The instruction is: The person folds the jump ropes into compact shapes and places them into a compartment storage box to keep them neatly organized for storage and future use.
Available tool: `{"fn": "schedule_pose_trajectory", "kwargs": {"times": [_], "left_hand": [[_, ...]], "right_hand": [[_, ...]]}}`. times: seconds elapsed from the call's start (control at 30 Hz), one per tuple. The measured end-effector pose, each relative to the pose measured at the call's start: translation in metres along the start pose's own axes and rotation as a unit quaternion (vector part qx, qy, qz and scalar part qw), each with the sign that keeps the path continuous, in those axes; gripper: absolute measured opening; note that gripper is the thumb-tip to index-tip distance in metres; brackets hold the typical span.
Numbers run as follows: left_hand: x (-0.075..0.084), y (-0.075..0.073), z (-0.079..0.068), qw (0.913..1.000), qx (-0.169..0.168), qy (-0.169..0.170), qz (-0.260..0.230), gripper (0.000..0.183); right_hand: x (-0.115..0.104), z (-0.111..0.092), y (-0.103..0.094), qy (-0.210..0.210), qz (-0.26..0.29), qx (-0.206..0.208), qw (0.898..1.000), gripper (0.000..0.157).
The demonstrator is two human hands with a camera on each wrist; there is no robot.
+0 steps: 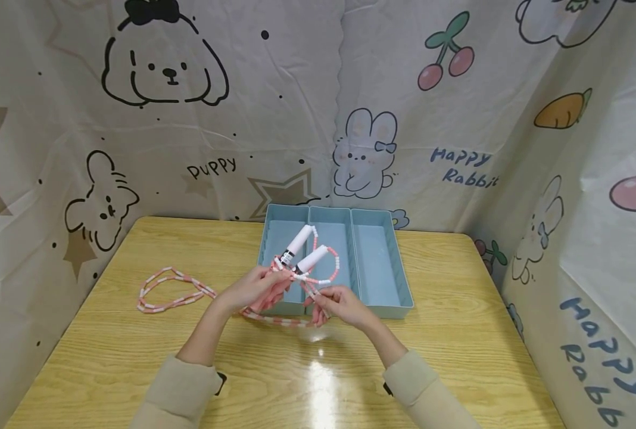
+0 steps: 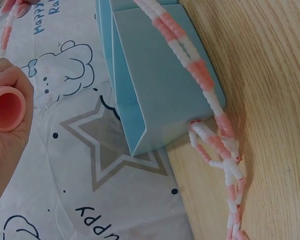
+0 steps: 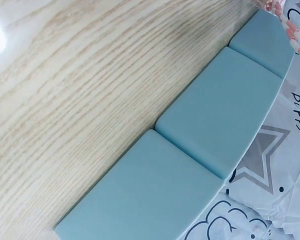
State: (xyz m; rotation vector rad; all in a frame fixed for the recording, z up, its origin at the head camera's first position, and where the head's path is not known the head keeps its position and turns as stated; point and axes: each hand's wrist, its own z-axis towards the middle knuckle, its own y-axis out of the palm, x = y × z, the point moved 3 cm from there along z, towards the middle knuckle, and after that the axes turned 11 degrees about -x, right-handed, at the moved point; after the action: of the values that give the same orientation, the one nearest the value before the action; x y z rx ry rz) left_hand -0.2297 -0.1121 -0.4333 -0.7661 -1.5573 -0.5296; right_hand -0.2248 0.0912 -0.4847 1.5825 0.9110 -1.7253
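A beaded jump rope (image 1: 170, 304) in pink and white has two pale handles (image 1: 311, 260) that stick up over the blue box. My left hand (image 1: 256, 287) grips the handles' lower pink part together; in the left wrist view a hollow pink handle end (image 2: 8, 110) shows in the fist. My right hand (image 1: 343, 304) pinches strands of the beaded rope just right of the handles. A small loop of beads arcs above the two hands. Below them the rope hangs, and its doubled far end lies on the table at left. The right hand is barely seen in its own wrist view.
Behind the hands a light blue box (image 1: 383, 268) with three compartments stands on the wooden table (image 1: 446, 333). A cloth curtain (image 1: 296, 71) printed with cartoon animals hangs at the back and along both sides.
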Motion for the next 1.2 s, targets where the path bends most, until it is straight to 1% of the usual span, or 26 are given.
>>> {"fn": "schedule_pose_trajectory", "kwargs": {"times": [0.1, 0.27, 0.43, 0.53, 0.67, 0.77, 0.9, 1.0, 1.07, 1.2], "left_hand": [[0.0, -0.001, 0.001, 0.9997, 0.023, -0.008, 0.01, 0.04], [-0.001, -0.003, 0.001, 0.9978, 0.06, -0.028, -0.005, 0.042], [-0.001, -0.009, 0.001, 0.9945, 0.099, -0.028, -0.018, 0.045], [-0.001, -0.012, 0.001, 0.9939, 0.106, -0.024, -0.019, 0.048], [-0.002, -0.013, 0.001, 0.9931, 0.11, -0.033, -0.024, 0.048], [-0.002, -0.016, 0.001, 0.9906, 0.128, -0.04, -0.03, 0.048], [-0.003, -0.026, -0.002, 0.9855, 0.159, -0.037, -0.045, 0.045], [-0.004, -0.03, -0.004, 0.9854, 0.159, -0.035, -0.052, 0.043], [-0.005, -0.03, -0.005, 0.9858, 0.154, -0.042, -0.053, 0.043], [-0.008, -0.03, -0.006, 0.9852, 0.158, -0.055, -0.035, 0.047]], "right_hand": [[-0.003, 0.001, 0.0, 0.014, 0.003, 0.006, 1.0, 0.033], [-0.003, 0.001, -0.001, 0.014, 0.011, 0.008, 1.0, 0.031], [0.001, -0.002, -0.004, 0.011, -0.008, 0.017, 1.0, 0.03], [0.002, -0.003, -0.006, 0.018, -0.011, 0.025, 0.999, 0.033], [0.0, -0.004, -0.007, 0.018, -0.007, 0.024, 1.0, 0.035], [-0.002, -0.006, -0.007, 0.024, -0.005, 0.021, 0.999, 0.033], [-0.007, -0.012, -0.009, 0.035, -0.011, 0.026, 0.999, 0.03], [-0.017, -0.015, -0.009, 0.028, -0.023, 0.033, 0.999, 0.029], [-0.026, -0.017, -0.009, 0.012, -0.037, 0.033, 0.999, 0.027], [-0.038, -0.018, -0.009, -0.007, -0.066, 0.029, 0.997, 0.025]]}}
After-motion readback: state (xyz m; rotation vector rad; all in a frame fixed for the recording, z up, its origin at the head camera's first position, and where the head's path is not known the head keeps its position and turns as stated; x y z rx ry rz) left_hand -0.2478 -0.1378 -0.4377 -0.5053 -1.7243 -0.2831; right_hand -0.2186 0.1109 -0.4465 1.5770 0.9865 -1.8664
